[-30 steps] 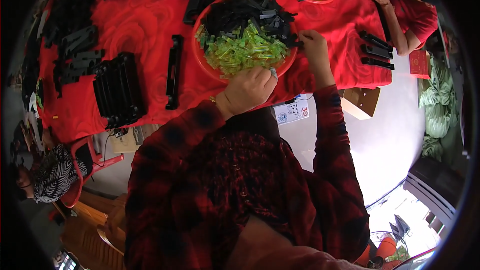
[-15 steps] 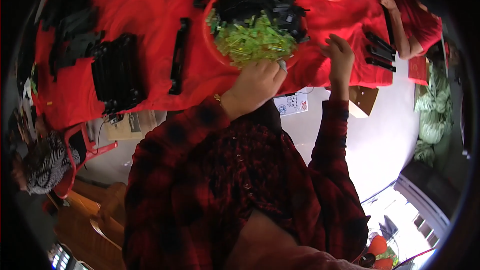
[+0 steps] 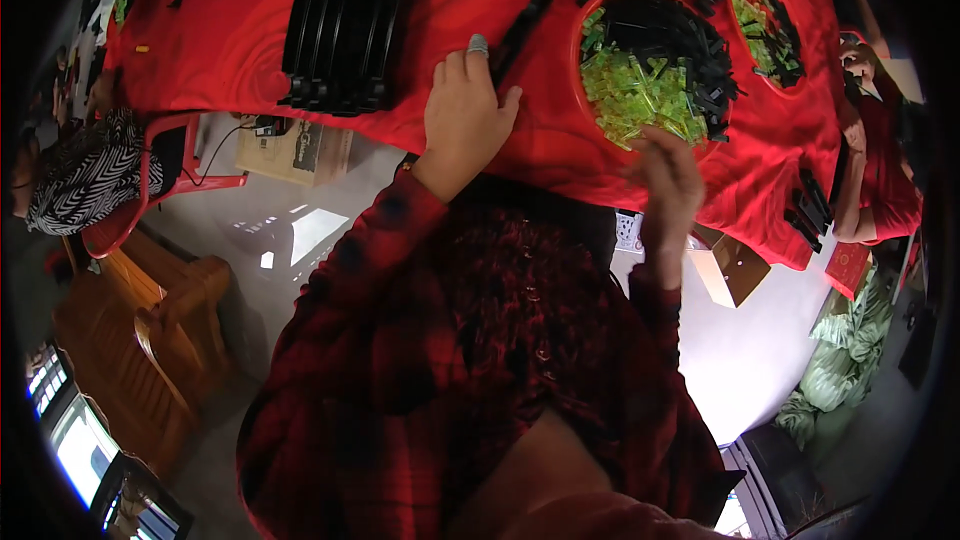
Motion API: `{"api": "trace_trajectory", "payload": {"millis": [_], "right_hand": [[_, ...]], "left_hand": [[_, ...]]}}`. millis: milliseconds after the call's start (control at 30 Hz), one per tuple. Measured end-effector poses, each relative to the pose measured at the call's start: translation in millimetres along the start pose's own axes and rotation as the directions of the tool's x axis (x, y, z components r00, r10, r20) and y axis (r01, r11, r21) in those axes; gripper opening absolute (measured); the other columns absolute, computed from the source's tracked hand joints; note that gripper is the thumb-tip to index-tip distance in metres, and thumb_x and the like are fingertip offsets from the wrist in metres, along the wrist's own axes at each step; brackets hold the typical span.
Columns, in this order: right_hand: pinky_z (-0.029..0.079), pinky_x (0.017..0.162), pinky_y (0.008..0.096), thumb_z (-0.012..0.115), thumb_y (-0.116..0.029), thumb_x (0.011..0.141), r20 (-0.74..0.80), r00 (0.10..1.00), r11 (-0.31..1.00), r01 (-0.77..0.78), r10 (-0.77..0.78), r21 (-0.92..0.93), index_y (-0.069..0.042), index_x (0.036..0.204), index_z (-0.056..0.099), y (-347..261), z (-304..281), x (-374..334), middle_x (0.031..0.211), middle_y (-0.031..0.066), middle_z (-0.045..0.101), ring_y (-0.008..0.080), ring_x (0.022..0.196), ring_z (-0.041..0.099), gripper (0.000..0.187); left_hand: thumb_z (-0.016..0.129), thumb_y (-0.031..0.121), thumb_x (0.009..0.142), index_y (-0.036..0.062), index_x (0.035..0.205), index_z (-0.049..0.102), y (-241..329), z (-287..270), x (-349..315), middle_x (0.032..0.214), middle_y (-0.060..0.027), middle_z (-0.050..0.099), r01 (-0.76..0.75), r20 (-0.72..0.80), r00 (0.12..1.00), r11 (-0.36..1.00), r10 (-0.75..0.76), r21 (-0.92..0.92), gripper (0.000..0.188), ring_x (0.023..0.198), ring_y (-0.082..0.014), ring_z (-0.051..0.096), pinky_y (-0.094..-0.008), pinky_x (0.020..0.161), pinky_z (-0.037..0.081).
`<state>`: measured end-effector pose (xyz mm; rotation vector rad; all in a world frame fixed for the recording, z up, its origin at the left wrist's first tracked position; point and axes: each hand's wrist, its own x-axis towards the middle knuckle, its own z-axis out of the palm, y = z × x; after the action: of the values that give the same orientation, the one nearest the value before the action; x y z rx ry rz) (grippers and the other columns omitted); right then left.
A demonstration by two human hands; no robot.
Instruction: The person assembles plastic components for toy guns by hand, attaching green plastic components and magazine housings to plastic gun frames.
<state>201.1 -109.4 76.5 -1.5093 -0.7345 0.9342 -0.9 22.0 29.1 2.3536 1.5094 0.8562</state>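
My left hand [image 3: 468, 120] is over the red cloth, back up, with fingers stretched out and thumb apart; a grey cover sits on one fingertip. Its fingertips are beside a long black plastic bar [image 3: 522, 32] lying aslant on the cloth; whether they touch it is unclear. My right hand [image 3: 670, 175], smeared by motion, is at the near rim of an orange-red basin [image 3: 578, 70]. Small clear yellow-green pieces [image 3: 640, 90] fill the basin's near side, and small black pieces [image 3: 680, 35] its far side. Whether the right fingers hold anything does not show.
To the left, a row of black plastic bars [image 3: 345, 35] stands on the red tablecloth [image 3: 220, 50]. A second basin [image 3: 738, 15] of similar pieces is at the far right, near another person [image 3: 890, 160]. Black bars [image 3: 808, 210] lie at the right edge. A red chair [image 3: 190, 185] stands left.
My left hand has left the basin and moved left to the single black bar. My right hand has come to the basin's near rim. The whole view has shifted leftward.
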Motion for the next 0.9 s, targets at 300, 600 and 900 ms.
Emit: {"api": "trace_trajectory", "payload": {"millis": [300, 600, 900], "right_hand": [[0.051, 0.063, 0.0243, 0.053, -0.013, 0.101, 0.27, 0.946, 0.981, -0.149, 0.177, -0.124, 0.001, 0.129, 0.052, -5.9, 74.0, 15.2, 0.107, 0.0114, 0.063, 0.0139, 0.075, 0.064, 0.031], [0.044, 0.054, 0.02, 0.06, -0.024, 0.099, 0.154, 0.987, 0.989, -0.019, 0.042, -0.148, 0.004, 0.126, 0.046, -20.0, 87.7, 33.7, 0.097, 0.0065, 0.06, 0.0091, 0.072, 0.06, 0.042], [0.04, 0.051, 0.0198, 0.06, -0.021, 0.098, 0.226, 0.972, 0.981, -0.022, 0.066, -0.193, 0.002, 0.109, 0.062, -24.3, 71.9, 42.0, 0.082, 0.0009, 0.063, 0.0045, 0.061, 0.053, 0.026]], "left_hand": [[0.072, 0.014, 0.081, -0.0017, 0.113, 0.055, 6.0, -23.6, -3.1, 0.104, -0.0208, 0.056, 0.129, 0.128, 0.985, 0.981, -0.111, -0.143, 0.04, 0.092, -0.0392, 0.059, -0.0452, 0.077, 0.051], [0.07, 0.002, 0.077, -0.002, 0.117, 0.053, 25.3, -42.2, -16.0, 0.102, -0.0214, 0.053, 0.116, 0.145, 0.988, 0.843, -0.045, -0.525, 0.044, 0.097, -0.0404, 0.054, -0.0438, 0.08, 0.047], [0.067, 0.018, 0.092, 0.0016, 0.127, 0.054, 24.6, -44.1, -14.6, 0.108, -0.0026, 0.06, 0.686, 0.684, 0.726, 0.001, 0.076, -0.728, 0.04, 0.098, -0.0112, 0.056, -0.0272, 0.085, 0.047]]}}
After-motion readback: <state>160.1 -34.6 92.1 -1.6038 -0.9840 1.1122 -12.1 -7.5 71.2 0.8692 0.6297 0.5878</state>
